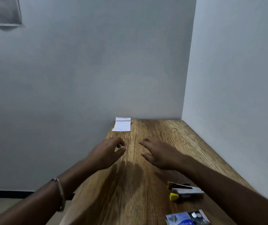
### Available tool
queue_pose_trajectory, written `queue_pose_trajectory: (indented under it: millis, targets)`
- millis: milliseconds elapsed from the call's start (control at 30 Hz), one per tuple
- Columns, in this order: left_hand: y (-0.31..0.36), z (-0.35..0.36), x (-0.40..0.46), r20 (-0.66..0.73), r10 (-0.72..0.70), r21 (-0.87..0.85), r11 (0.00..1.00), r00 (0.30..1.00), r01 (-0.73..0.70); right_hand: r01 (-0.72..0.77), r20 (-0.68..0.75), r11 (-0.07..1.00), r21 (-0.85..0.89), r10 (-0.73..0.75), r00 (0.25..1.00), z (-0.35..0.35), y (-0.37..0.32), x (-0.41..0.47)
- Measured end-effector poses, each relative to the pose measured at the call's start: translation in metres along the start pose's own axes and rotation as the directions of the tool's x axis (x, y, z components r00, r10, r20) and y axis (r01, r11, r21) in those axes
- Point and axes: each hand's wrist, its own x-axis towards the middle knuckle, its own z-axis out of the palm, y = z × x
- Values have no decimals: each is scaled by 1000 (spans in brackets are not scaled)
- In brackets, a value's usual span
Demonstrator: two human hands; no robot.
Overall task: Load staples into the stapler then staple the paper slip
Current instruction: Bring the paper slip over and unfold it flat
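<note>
A white paper slip (122, 124) lies at the far left corner of the wooden table (130, 184), its top edge leaning on the wall. My left hand (107, 152) and my right hand (158, 154) hover over the middle of the table, both holding nothing, fingers loosely spread and pointing toward the slip. A stapler (184, 191) with yellow ends lies opened out near the right side, partly under my right forearm. A box of staples (187, 218) with a blue and white label sits at the near right edge of the view.
Grey walls close the table at the back and on the right. The table's left edge drops to a floor with a dark skirting strip (8, 193). A bracelet (60, 192) is on my left wrist.
</note>
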Motion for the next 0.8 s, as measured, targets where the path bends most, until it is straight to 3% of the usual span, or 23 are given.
queue_pose_trajectory:
  millis: [167,367,800]
  targets:
    - [-42,5,56,104,-64,167,985,993,45,-38,65,998,-50,42,997,23,15,76]
    - [-77,27,109,138,-109,250,966,984,71,-100,161,994,-37,105,981,47,26,144]
    - [-123,75,185,276,-143,366,930,951,34,-208,308,978,2,198,931,101,46,203]
